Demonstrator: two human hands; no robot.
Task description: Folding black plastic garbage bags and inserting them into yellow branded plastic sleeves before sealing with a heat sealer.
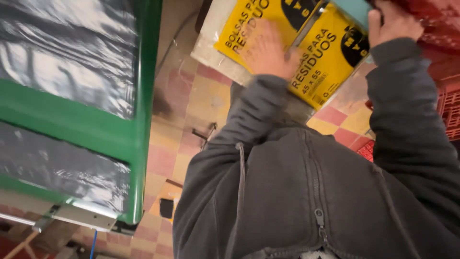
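Note:
Both my arms, in grey hoodie sleeves, reach forward to a bundle of yellow packs of bags (321, 57) with black print, wrapped in clear plastic. My left hand (267, 52) lies flat against the face of the bundle with its fingers spread, and is blurred. My right hand (392, 21) curls over the bundle's far right edge, next to a teal piece (353, 9). The bundle is held tilted above the tiled floor.
A green-framed cabinet (139, 120) with shiny glass panels fills the left side. Red plastic crates (448, 103) stand at the right. The floor (191, 115) has red and yellow tiles, with a small dark object (166, 207) lying on it.

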